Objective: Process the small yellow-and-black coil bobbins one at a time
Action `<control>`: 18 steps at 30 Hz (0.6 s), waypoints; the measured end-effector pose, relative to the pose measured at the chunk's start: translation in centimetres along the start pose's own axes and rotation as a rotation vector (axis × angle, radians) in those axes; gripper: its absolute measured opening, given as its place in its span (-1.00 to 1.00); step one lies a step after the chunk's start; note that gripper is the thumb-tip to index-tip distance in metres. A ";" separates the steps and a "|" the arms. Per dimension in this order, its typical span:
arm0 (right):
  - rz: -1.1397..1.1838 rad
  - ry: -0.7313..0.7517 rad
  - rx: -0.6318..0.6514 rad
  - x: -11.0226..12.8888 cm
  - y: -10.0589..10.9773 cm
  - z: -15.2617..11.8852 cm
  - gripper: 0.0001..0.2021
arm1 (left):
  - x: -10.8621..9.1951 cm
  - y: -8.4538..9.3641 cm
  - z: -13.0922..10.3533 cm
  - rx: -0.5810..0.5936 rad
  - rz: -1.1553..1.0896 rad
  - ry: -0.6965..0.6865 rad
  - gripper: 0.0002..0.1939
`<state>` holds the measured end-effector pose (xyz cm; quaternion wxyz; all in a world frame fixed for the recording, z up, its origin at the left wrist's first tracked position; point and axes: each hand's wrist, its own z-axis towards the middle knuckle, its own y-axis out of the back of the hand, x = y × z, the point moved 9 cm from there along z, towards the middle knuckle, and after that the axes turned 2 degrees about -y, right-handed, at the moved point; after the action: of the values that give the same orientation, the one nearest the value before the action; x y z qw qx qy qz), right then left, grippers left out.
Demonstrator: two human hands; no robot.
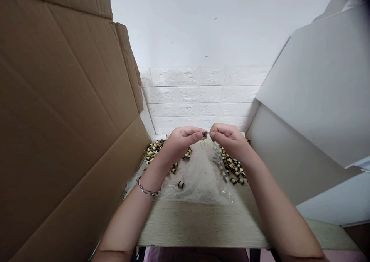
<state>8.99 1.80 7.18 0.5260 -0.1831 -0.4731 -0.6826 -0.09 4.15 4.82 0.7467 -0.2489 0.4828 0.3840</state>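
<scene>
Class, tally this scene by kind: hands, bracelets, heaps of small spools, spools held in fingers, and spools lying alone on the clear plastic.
Left hand and right hand: 2
Bracelet: 1
Left heap and right heap: 2
Held spool: 1
Lone spool: 1
Total: 7

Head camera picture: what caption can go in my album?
Left hand pinches a bobbin above clear plastic, right hand close by, yellow-and-black bobbins heaped on both sides.

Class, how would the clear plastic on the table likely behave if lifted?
The clear plastic would probably sag and crumple, since it lies wrinkled. It looks thin and see-through, so likely light. The lone spool resting on it might slide or tumble off.
</scene>
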 end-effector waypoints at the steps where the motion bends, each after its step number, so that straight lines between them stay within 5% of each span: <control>1: -0.004 0.008 -0.017 0.2 0.1 -0.1 -0.80 | 0.2 -0.3 0.0 0.021 -0.048 0.007 -0.79; 6: -0.156 0.087 -0.190 2.0 1.4 -1.0 -0.82 | 0.6 -1.0 -0.2 0.065 -0.108 0.055 -0.75; 12: -0.471 0.416 -0.473 6.8 2.5 -3.3 -0.95 | -0.2 -1.0 -0.6 0.053 -0.200 0.057 -0.81; 18: -0.592 0.468 -0.482 7.5 1.9 -3.8 -0.97 | -1.0 -1.1 -0.7 0.054 -0.149 0.010 -0.82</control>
<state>8.81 -5.49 11.82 0.3431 0.0021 -0.2006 -0.9176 0.22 2.62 5.43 0.7772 -0.2658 0.4768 0.3129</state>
